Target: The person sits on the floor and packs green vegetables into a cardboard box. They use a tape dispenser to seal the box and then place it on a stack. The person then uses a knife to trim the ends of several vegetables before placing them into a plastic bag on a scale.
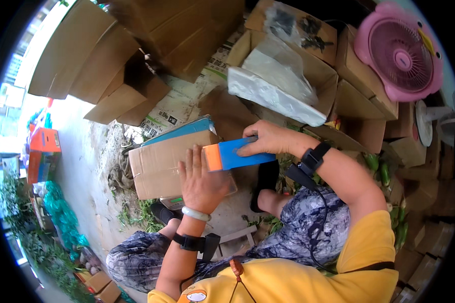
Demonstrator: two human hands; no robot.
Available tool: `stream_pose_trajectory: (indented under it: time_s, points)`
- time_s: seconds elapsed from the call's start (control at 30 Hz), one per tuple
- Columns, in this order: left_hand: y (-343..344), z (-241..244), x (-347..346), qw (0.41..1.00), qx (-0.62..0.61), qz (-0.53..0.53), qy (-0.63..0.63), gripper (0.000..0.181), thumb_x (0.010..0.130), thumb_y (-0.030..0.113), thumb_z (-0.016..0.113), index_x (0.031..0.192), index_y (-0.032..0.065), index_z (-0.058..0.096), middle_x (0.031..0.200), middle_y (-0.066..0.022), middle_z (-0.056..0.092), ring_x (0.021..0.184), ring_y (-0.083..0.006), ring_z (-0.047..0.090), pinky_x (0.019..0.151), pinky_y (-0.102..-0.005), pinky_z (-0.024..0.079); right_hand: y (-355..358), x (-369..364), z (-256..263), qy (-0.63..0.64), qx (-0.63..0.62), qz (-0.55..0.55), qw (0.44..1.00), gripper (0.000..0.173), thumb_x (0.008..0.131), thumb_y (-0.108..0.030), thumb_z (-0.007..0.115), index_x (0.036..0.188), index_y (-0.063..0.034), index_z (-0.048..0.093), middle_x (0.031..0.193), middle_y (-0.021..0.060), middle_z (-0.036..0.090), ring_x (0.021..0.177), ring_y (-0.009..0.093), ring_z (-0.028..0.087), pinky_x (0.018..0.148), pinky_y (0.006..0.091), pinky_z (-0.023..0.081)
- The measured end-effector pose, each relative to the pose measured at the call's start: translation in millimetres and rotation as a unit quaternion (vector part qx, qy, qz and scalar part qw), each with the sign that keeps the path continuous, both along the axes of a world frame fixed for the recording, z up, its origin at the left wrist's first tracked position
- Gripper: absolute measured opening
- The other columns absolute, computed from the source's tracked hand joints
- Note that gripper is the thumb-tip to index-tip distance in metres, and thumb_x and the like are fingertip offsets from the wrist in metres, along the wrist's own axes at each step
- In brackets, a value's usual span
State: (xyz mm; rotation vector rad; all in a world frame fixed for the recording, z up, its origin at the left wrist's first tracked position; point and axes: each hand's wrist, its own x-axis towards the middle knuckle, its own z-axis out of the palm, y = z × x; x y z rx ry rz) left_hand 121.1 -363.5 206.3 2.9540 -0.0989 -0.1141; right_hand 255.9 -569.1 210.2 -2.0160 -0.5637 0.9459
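Observation:
A closed cardboard carton (159,163) lies before me, with a blue panel (182,130) along its far edge. My right hand (267,140) grips a blue packing-tape dispenser (235,161), whose orange toothed end (213,157) is over the carton's right part. Flat on the carton's top, my left hand (204,185) spreads its fingers, with the fingertips close to that orange end. Any tape strip is too faint to make out. Under the near side of the carton, a scale (170,203) with a lit green display shows partly.
An open carton (331,81) with a white plastic liner (276,91) stands at far right, near a pink fan (402,57). Open cartons (94,64) rise at far left. Leaf scraps (144,216) litter the floor by my feet. A small stool (239,235) is between my legs.

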Motion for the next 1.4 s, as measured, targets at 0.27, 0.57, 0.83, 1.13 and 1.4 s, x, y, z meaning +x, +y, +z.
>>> stream_pose_trajectory:
  time_s: [0.27,0.57,0.83,1.13,1.4]
  points:
    - [4,-7,-4,1.0,0.021,0.002,0.008,0.095,0.066,0.033,0.07,0.143,0.0004,0.025,0.149,-0.0203,0.024,0.139,-0.0353,0.019,0.113,-0.0483,0.01,-80,1,-28,0.062,0.026,-0.029,0.997,0.042,0.071,-0.035,0.073,0.092,0.0002,0.065,0.079,0.007,0.063,0.075,0.013,0.058,0.068,0.0272,0.046]
    - [1,-15,-1,0.999,0.033,-0.018,0.003,0.095,0.064,0.032,0.068,0.141,-0.0025,0.026,0.147,-0.0228,0.025,0.139,-0.038,0.019,0.113,-0.0493,0.011,-98,-8,-116,0.038,-0.039,-0.06,0.997,0.048,0.068,-0.043,0.073,0.082,0.002,0.063,0.068,0.0133,0.057,0.065,0.019,0.056,0.06,0.0342,0.044]
    - [0,-14,-1,0.999,0.031,-0.016,0.002,0.093,0.065,0.033,0.067,0.141,-0.0024,0.027,0.147,-0.0234,0.025,0.139,-0.0382,0.019,0.113,-0.0495,0.011,-21,-4,-121,-0.017,-0.108,-0.023,0.994,0.052,0.065,-0.049,0.069,0.083,0.0005,0.067,0.077,0.02,0.064,0.075,0.035,0.062,0.068,0.0417,0.048]
    - [-4,-14,0,1.0,0.015,-0.013,-0.002,0.092,0.067,0.033,0.067,0.142,-0.0013,0.026,0.148,-0.0227,0.024,0.138,-0.038,0.019,0.113,-0.0493,0.011,13,3,-102,-0.013,-0.167,0.004,0.986,0.049,0.065,-0.046,0.071,0.08,0.0006,0.068,0.077,0.0199,0.064,0.075,0.035,0.063,0.066,0.0424,0.048]
    - [-3,-9,-3,1.0,0.016,-0.012,-0.012,0.092,0.068,0.035,0.066,0.142,-0.0007,0.026,0.147,-0.022,0.025,0.138,-0.0373,0.02,0.113,-0.0485,0.011,53,29,-64,0.017,-0.251,-0.003,0.968,0.044,0.065,-0.04,0.073,0.089,-0.0029,0.071,0.089,0.0148,0.068,0.085,0.032,0.066,0.073,0.0384,0.051]
